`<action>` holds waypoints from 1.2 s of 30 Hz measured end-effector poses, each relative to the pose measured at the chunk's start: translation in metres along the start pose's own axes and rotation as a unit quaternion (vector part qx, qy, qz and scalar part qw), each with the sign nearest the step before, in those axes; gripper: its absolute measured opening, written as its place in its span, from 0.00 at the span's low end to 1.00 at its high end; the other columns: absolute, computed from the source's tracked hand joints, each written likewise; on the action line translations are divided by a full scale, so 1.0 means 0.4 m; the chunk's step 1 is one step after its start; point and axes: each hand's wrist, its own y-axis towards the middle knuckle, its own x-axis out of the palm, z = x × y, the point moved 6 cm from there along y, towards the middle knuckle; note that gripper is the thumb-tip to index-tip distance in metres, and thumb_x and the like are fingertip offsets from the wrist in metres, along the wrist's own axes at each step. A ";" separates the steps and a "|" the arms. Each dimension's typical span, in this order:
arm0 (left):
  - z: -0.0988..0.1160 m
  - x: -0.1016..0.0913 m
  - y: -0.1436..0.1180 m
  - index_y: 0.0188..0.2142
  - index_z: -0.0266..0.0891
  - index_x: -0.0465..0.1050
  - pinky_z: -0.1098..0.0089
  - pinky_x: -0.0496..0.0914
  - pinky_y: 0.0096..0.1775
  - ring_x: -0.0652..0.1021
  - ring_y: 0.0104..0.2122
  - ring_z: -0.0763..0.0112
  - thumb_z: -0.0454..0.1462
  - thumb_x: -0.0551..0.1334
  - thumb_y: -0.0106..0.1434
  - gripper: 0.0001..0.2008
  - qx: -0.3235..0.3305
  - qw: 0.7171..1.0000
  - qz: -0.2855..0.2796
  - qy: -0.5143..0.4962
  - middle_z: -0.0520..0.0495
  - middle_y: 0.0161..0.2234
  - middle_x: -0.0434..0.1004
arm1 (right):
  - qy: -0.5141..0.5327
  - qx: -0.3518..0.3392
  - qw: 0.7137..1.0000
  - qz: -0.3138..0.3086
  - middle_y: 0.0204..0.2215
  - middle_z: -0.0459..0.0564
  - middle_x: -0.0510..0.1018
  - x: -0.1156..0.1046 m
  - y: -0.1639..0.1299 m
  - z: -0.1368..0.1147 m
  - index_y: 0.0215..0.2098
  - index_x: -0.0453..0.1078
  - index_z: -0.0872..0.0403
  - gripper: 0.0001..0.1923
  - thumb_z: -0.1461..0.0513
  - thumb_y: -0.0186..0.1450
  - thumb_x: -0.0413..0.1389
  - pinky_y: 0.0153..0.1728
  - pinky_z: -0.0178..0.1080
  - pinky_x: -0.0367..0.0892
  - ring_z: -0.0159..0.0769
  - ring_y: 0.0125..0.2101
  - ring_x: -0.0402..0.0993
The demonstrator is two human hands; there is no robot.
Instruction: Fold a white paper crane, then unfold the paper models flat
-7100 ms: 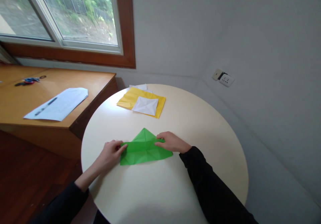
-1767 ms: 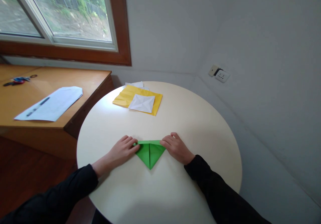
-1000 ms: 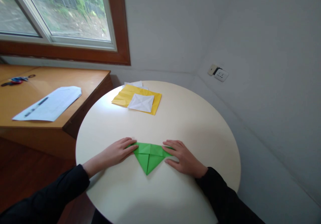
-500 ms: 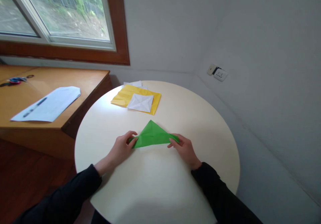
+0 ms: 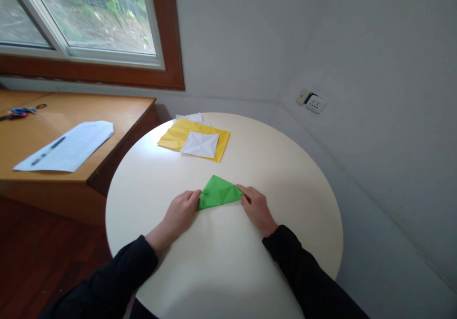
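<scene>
Right now I'm pressing a fold flat. My left hand [image 5: 180,210] rests on the table [image 5: 278,166] with its fingertips against the left corner of the green paper [image 5: 218,193], and my right hand [image 5: 256,208] pins the right corner under its fingertips. Neither hand grips anything; the fingers lie fairly close together and extended, bearing down on the corners, not closed around them.

As I judge it, the crease along the near edge is being set. The next move would call for steady pressure run along that edge while one hand keeps the paper from sliding on the smooth tabletop.

The green paper sits in the middle of the round table, just ahead of both hands. It is folded into a flat triangle, its long edge toward me and its point away, with several lighter crease lines crossing its face.

Farther back lies a yellow sheet [image 5: 178,135] with a white folded square [image 5: 200,144] on top.
</scene>
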 end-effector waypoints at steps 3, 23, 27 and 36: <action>0.020 -0.002 -0.003 0.38 0.36 0.68 0.67 0.68 0.32 0.73 0.28 0.66 0.30 0.48 0.62 0.12 0.033 0.998 0.005 0.046 0.45 0.26 0.73 | -0.031 -0.036 0.999 -0.006 0.32 0.51 0.76 0.007 -0.004 -0.003 0.44 0.72 0.53 0.21 0.72 0.58 0.46 0.39 0.40 0.70 0.36 0.34 0.73; 0.014 -0.046 -0.061 0.36 0.38 0.71 0.62 0.66 0.38 0.72 0.36 0.62 0.34 0.54 0.61 0.08 -0.007 0.996 0.036 0.077 0.42 0.40 0.74 | -0.051 -0.032 0.998 -0.024 0.31 0.52 0.74 0.015 -0.004 -0.004 0.44 0.70 0.57 0.18 0.72 0.59 0.46 0.38 0.41 0.70 0.38 0.34 0.72; -0.001 -0.042 -0.056 0.34 0.38 0.71 0.61 0.67 0.38 0.73 0.36 0.61 0.33 0.52 0.61 0.09 -0.017 0.996 0.035 0.084 0.43 0.40 0.76 | -0.046 -0.043 0.997 -0.040 0.32 0.53 0.73 0.021 -0.012 -0.019 0.44 0.69 0.57 0.15 0.70 0.62 0.47 0.38 0.41 0.70 0.38 0.34 0.72; -0.020 -0.047 -0.042 0.31 0.38 0.70 0.62 0.70 0.39 0.73 0.36 0.63 0.35 0.52 0.62 0.08 -0.015 0.998 0.050 0.035 0.42 0.40 0.75 | -0.028 -0.057 0.995 -0.073 0.37 0.53 0.71 0.027 -0.030 -0.043 0.50 0.65 0.54 0.20 0.65 0.59 0.56 0.42 0.44 0.70 0.40 0.39 0.71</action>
